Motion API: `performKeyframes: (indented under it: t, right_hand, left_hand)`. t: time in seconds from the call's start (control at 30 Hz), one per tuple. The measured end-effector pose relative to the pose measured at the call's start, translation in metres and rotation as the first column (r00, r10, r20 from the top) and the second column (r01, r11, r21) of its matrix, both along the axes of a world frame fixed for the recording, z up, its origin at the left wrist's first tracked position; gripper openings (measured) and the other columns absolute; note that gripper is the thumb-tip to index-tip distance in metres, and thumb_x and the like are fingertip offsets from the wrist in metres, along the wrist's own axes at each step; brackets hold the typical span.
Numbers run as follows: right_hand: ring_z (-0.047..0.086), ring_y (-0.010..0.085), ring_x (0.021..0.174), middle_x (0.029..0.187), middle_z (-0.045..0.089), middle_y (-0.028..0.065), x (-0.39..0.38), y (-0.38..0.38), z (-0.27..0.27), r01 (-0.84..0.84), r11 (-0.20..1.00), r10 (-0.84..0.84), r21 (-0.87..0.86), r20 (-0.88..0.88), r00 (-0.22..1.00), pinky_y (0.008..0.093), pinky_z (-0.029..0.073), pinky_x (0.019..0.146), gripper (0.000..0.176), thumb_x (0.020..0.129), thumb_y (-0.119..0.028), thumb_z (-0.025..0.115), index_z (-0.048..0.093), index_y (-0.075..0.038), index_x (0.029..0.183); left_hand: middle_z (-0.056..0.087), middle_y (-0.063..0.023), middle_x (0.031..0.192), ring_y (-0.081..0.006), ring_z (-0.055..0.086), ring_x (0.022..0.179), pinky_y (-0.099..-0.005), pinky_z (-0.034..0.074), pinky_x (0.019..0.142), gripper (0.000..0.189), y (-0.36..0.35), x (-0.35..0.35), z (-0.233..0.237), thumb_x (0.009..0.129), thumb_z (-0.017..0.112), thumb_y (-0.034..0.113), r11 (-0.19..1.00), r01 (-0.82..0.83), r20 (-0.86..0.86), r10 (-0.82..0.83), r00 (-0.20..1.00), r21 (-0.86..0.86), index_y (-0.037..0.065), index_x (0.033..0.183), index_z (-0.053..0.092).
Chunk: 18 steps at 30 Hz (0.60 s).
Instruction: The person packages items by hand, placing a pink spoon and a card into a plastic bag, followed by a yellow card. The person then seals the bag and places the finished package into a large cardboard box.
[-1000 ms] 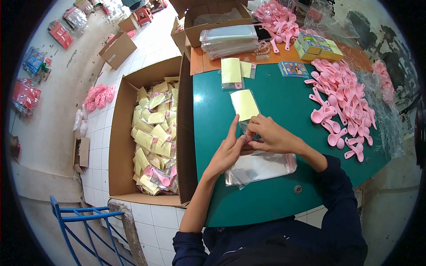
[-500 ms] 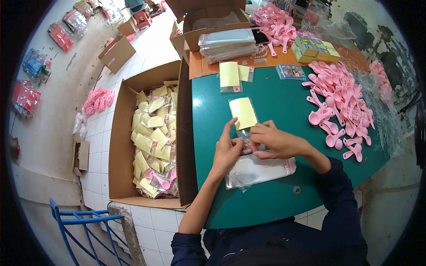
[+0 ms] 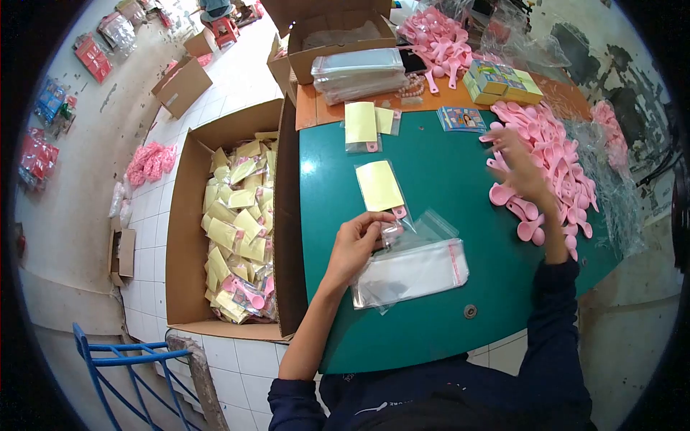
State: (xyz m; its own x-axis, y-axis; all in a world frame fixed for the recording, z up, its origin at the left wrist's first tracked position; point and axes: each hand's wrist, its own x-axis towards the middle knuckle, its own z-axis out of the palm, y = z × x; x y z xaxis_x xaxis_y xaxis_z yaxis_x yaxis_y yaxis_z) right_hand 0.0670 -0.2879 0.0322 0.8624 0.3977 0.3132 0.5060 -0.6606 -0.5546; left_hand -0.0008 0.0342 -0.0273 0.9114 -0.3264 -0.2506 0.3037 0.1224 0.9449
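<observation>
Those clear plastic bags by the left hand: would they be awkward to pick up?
Probably floppy: the clear plastic bags look thin and crinkled. Likely slippery too, since they are glossy and stacked loosely on the smooth green table.

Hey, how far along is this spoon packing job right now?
Done: the carton is heaped with filled packets. In hand: the left hand pinches the end of a carded packet, and the right hand reaches over the loose pink spoons. Left: that big pile and the empty bags.
</observation>
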Motion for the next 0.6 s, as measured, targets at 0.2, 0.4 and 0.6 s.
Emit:
performKeyframes:
  t: [0.2,0.4,0.6]
  right_hand:
    - [0.054,0.0206,0.089,0.102,0.044,0.0104,-0.039,0.128,-0.049,-0.222,0.973,0.220,0.065,0.037,0.975,0.0294,0.047,0.074,0.038,0.071,-0.002,0.070,0.051,-0.004,0.104]
    - [0.056,0.0168,0.077,0.097,0.048,0.0100,-0.040,0.122,-0.047,-0.088,0.937,0.131,0.338,-0.106,0.986,0.0282,0.049,0.070,0.014,0.074,-0.003,0.069,0.058,-0.001,0.084]
    - [0.056,0.0119,0.081,0.100,0.047,0.0070,-0.036,0.120,-0.058,-0.036,0.863,0.190,0.503,-0.259,0.947,0.0263,0.050,0.072,0.013,0.075,-0.004,0.070,0.059,-0.002,0.082]
  left_hand:
    - [0.061,-0.0142,0.105,-0.0146,0.062,0.090,-0.0275,0.052,0.079,0.024,0.009,0.000,0.007,0.096,0.036,0.009,0.986,0.011,-0.020,-0.015,1.000,-0.168,0.001,0.112,0.053]
    - [0.063,-0.0141,0.095,-0.0160,0.064,0.083,-0.0272,0.055,0.071,0.015,0.011,-0.008,0.015,0.092,0.046,0.004,0.972,-0.089,0.215,0.040,0.976,0.220,0.003,0.105,0.052]
    - [0.061,-0.0078,0.088,-0.0150,0.064,0.081,-0.0256,0.056,0.065,0.011,0.005,-0.003,0.006,0.087,0.057,0.007,0.912,-0.186,0.384,0.035,0.923,0.365,-0.003,0.093,0.053]
